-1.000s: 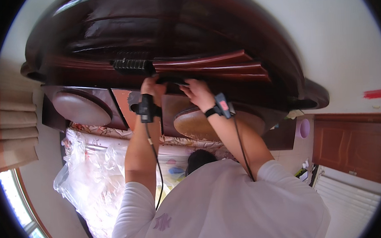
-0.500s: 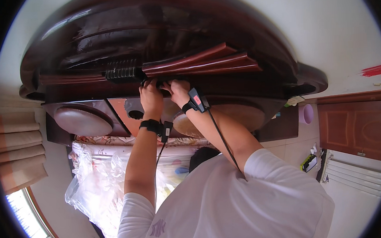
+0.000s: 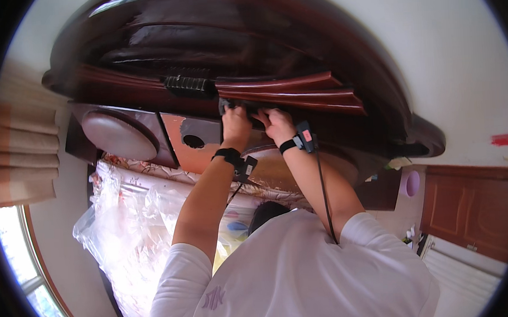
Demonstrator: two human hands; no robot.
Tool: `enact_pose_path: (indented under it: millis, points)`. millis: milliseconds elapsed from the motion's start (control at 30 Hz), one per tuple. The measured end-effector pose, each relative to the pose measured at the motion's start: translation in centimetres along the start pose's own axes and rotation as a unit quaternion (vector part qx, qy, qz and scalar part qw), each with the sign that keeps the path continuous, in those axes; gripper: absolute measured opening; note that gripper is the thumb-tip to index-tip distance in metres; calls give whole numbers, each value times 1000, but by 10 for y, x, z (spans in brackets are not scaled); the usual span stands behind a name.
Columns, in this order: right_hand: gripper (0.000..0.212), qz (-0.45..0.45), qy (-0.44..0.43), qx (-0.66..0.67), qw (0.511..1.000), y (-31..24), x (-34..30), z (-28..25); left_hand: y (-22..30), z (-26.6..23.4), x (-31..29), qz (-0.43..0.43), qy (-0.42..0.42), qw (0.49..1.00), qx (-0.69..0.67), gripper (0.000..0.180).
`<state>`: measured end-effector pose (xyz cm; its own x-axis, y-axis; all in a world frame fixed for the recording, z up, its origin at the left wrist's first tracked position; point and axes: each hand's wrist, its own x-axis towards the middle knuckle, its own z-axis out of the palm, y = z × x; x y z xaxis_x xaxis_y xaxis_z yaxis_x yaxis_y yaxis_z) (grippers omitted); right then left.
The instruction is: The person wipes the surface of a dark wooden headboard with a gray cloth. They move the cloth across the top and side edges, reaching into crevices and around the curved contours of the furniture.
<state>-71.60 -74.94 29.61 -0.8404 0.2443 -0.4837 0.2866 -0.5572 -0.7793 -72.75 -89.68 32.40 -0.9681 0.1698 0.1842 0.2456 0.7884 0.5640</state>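
Both my hands are raised to the ledge of a large dark brown headboard (image 3: 200, 40), just under its fan of reddish-brown mouldings (image 3: 285, 90). My left hand (image 3: 237, 126) has its fingers bent around a dark grey, cloth-like piece (image 3: 224, 105) that shows beside the fingertips. Close on its right is my right hand (image 3: 277, 125), fingers curled inward against the dark surface below the mouldings. Whatever lies under its fingertips is hidden. A black strap with a small box and cable sits on each wrist.
A black ribbed block (image 3: 186, 84) joins the mouldings at their left. Below are a round padded panel (image 3: 119, 135) and a worn panel with a dark hole (image 3: 193, 141). Clear plastic sheeting (image 3: 124, 224) covers the bed. A lilac bin (image 3: 409, 184) stands at right.
The view has tilted and shifted, so the headboard sits differently in it. My hands have moved slightly right along the mouldings, and the grey piece now shows beside my left fingers.
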Motion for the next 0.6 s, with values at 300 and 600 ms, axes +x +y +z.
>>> enact_pose_path:
  millis: [300, 600]
  points:
    - [20, 75, 0, 139, 987, -40, 1, -81, 46, 39, -21, 47, 24, 996, -68, 36]
    - [35, 124, 160, 62, 977, -101, -33, -181, 116, 104, -42, 146, -6, 988, -43, 41]
